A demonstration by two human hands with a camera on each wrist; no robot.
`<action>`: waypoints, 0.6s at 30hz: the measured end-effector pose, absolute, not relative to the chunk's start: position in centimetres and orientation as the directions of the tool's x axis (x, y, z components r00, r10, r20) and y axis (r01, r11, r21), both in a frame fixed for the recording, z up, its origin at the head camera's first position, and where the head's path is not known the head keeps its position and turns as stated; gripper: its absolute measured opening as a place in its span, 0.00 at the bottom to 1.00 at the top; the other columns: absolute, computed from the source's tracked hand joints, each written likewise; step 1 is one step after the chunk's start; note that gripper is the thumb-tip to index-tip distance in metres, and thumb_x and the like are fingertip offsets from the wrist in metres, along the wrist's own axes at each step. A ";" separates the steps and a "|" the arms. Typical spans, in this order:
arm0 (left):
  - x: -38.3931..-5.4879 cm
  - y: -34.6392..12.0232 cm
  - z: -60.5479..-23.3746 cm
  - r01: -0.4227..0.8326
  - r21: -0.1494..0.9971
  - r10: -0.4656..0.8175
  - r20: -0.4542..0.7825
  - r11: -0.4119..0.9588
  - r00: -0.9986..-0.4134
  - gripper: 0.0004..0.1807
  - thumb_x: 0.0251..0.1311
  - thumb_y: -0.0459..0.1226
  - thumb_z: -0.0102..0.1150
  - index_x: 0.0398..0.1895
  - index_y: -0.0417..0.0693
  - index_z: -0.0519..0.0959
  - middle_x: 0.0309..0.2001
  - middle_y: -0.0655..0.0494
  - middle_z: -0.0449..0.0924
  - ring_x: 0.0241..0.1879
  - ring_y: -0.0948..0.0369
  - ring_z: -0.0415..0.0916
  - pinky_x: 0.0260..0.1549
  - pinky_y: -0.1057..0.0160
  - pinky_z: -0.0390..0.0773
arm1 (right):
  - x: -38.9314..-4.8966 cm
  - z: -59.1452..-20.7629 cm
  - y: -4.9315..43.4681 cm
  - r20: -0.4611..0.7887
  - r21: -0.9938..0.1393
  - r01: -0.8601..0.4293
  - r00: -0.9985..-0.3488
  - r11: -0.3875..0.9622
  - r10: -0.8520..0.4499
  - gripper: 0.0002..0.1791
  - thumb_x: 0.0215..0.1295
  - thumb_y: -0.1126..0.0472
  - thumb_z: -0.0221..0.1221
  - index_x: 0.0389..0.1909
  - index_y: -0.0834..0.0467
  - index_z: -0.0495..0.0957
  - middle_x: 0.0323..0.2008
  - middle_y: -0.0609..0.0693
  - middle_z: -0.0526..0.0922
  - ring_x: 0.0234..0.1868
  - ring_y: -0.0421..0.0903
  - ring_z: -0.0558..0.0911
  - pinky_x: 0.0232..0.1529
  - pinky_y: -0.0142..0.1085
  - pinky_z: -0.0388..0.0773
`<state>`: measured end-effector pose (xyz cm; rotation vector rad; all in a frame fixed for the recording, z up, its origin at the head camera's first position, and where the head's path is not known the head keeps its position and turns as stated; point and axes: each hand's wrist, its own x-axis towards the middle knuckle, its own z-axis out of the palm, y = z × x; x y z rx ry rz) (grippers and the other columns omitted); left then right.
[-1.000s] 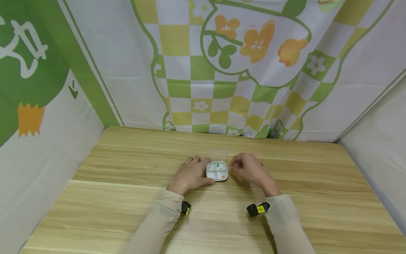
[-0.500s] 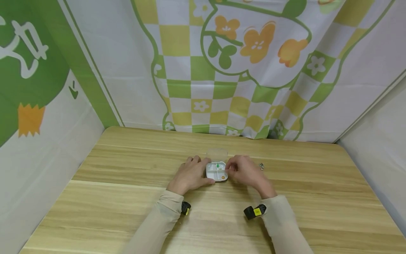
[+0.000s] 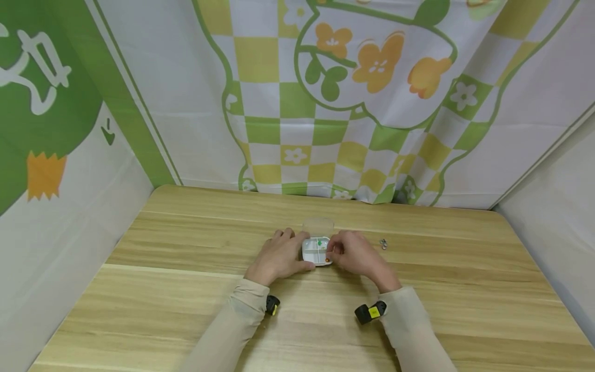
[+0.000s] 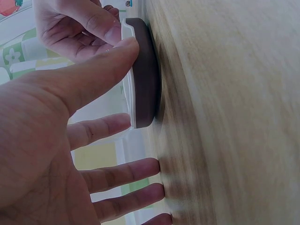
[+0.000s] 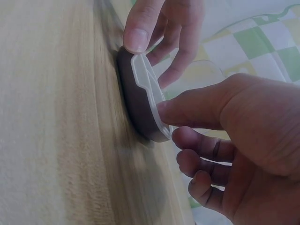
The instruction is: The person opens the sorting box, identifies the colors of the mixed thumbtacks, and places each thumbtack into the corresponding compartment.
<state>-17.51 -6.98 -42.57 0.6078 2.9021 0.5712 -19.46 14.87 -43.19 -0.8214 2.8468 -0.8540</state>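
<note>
A small pill box (image 3: 310,257) with a white four-part inside and a dark outer shell (image 4: 146,75) lies on the table, its clear lid (image 3: 318,226) swung back. My left hand (image 3: 281,256) holds it from the left, thumb on the near corner and index finger at the far edge. My right hand (image 3: 355,256) is over its right side, thumb tip at the white rim and fingers curled; I cannot tell whether a small piece is between them. A small green piece (image 3: 319,243) sits in the far right compartment, an orange one (image 3: 327,260) in the near right.
Several small silvery pieces (image 3: 383,244) lie on the wooden table (image 3: 186,289) just right of my right hand. A patterned curtain (image 3: 297,139) hangs along the table's back edge. Black wrist cameras (image 3: 370,312) are strapped at both cuffs.
My right hand has moved left from beside the pill box to over its right compartments, uncovering the silvery pieces. The left hand and the box have stayed in place.
</note>
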 end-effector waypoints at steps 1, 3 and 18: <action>-17.5 -7.0 -42.6 0.363 0.387 0.410 -0.041 0.847 -0.911 0.39 0.56 0.55 0.73 0.68 0.51 0.72 0.53 0.43 0.76 0.50 0.46 0.72 0.47 0.44 0.75 | -19.5 -43.2 14.9 0.092 -0.527 -0.475 -0.856 0.704 -0.509 0.05 0.62 0.65 0.69 0.29 0.54 0.84 0.22 0.41 0.75 0.23 0.37 0.71 0.26 0.33 0.70; -17.5 -7.0 -42.6 0.366 0.387 0.411 -0.039 0.847 -0.911 0.39 0.56 0.55 0.73 0.68 0.51 0.73 0.53 0.43 0.76 0.50 0.46 0.72 0.47 0.44 0.75 | -19.4 -43.2 14.9 0.086 -0.531 -0.471 -0.857 0.704 -0.508 0.05 0.62 0.65 0.69 0.29 0.54 0.84 0.22 0.42 0.75 0.23 0.37 0.72 0.26 0.32 0.70; -17.5 -7.0 -42.5 0.365 0.400 0.414 -0.041 0.841 -0.910 0.39 0.56 0.55 0.73 0.69 0.50 0.72 0.53 0.42 0.75 0.50 0.46 0.72 0.48 0.44 0.75 | -19.8 -42.8 16.0 0.065 -0.566 -0.437 -0.869 0.699 -0.490 0.03 0.62 0.65 0.69 0.31 0.54 0.84 0.24 0.42 0.77 0.24 0.39 0.73 0.27 0.34 0.72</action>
